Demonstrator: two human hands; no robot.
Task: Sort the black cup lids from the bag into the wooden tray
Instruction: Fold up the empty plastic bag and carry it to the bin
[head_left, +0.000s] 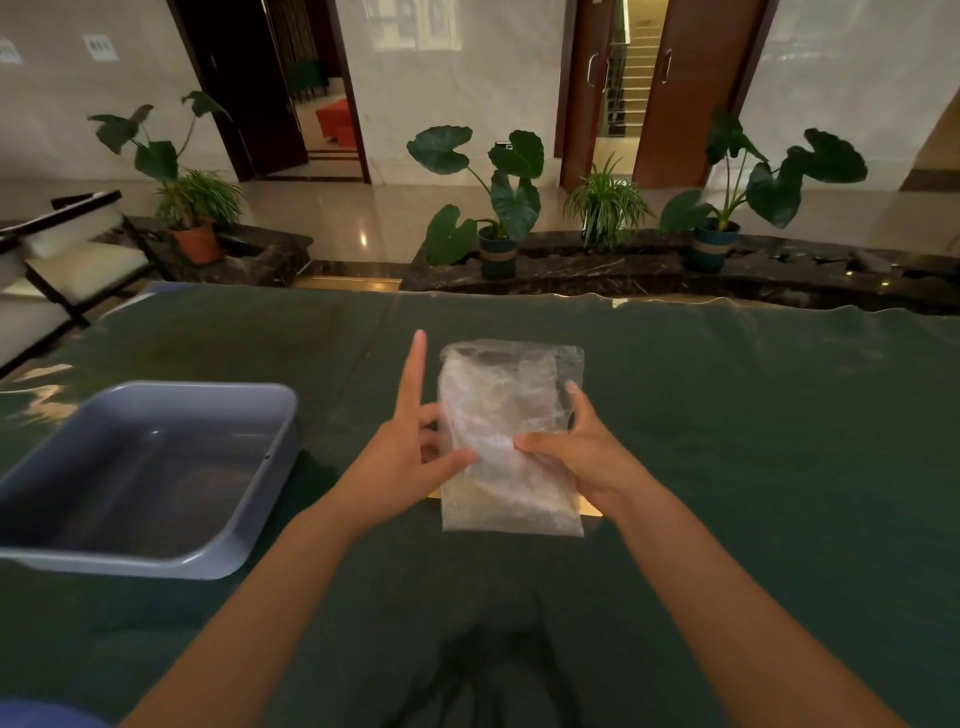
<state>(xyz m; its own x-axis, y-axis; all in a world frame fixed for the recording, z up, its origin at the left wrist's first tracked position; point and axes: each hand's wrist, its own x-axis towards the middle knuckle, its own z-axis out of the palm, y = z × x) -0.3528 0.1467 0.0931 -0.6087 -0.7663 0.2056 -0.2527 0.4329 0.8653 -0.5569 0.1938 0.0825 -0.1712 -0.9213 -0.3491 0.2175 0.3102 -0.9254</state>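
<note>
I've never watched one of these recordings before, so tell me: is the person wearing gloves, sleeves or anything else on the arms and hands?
No. Both the left hand and the right hand are bare: no gloves, and no rings, watch or bands that I can see. The forearms are uncovered right down to the bottom edge of the picture, so no sleeve shows. No cables or markings either.

Grey tub (156, 467) blocks left; cloth (753, 441) right open.

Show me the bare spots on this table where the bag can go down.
The green table is bare right of the clear bag, out to its right edge, and behind the bag to the far edge. The left is taken by the grey tub. The middle is crowded: the left hand and right hand hold the bag there.
</note>
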